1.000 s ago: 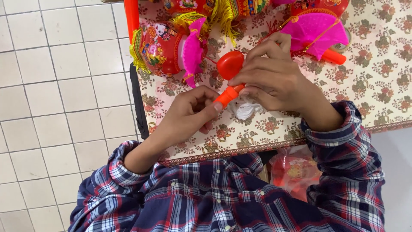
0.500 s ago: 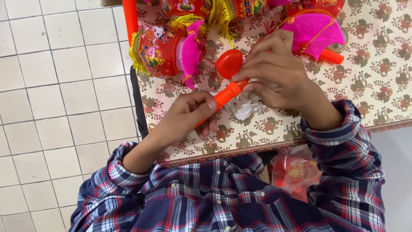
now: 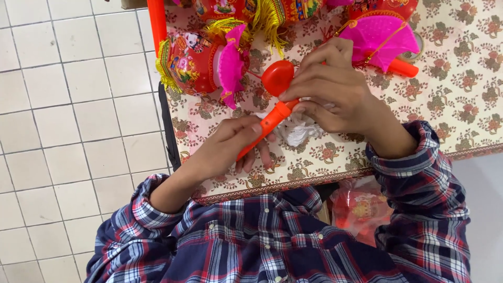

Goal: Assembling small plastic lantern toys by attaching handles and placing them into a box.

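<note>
Head view, looking down over a plaid shirt at a surface covered in floral cloth. Left hand gripping the lower end of an orange plastic handle, fingers curling closed around it, thumb lying along its top. Right hand pinching the upper end of the same handle, fingers closed tight where it is meeting a round red disc. Handle slanting up from left hand to right, sitting just above the cloth. Crumpled white material lying under the right hand, touching the surface. Red and yellow fringed lantern with a pink fan-shaped piece sitting just beside the disc, to the left. Second pink fan piece resting beyond the right hand. Clear bag of red items hanging below the surface edge, near the right sleeve. White tiled floor showing on the left.
</note>
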